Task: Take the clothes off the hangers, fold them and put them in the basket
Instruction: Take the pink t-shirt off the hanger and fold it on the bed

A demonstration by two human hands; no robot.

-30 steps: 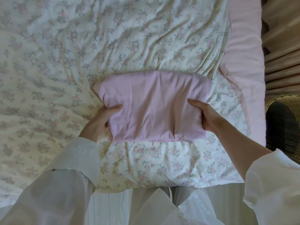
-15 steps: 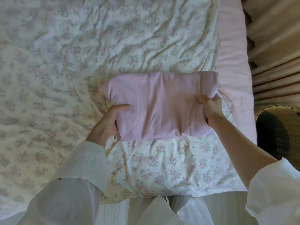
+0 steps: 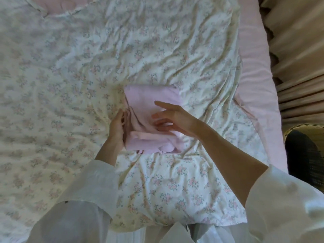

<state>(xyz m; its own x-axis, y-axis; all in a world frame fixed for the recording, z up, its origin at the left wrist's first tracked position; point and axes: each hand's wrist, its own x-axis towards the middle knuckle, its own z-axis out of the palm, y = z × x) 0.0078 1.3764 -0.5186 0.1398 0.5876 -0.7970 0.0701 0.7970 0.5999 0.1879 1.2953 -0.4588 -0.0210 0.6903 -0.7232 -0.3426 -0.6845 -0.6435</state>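
Observation:
A pale pink garment (image 3: 142,100) lies folded into a small packet on the floral bed cover. My left hand (image 3: 117,126) sits against the packet's left edge with its fingers at the fold; whether they curl round the cloth is unclear. My right hand (image 3: 172,118) hovers over the packet's right half, fingers spread and relaxed, holding nothing. The wicker basket (image 3: 296,130) shows at the right edge, beside the bed, dark inside.
The floral cover (image 3: 70,76) spreads wide and wrinkled to the left and far side. A pink sheet border (image 3: 254,71) runs along the bed's right side. Beige curtains (image 3: 298,50) hang beyond it. My white sleeves fill the near corners.
The pink garment was folded in half from right to left, now about half as wide. My right hand let go and lifted over it. The view shifted left.

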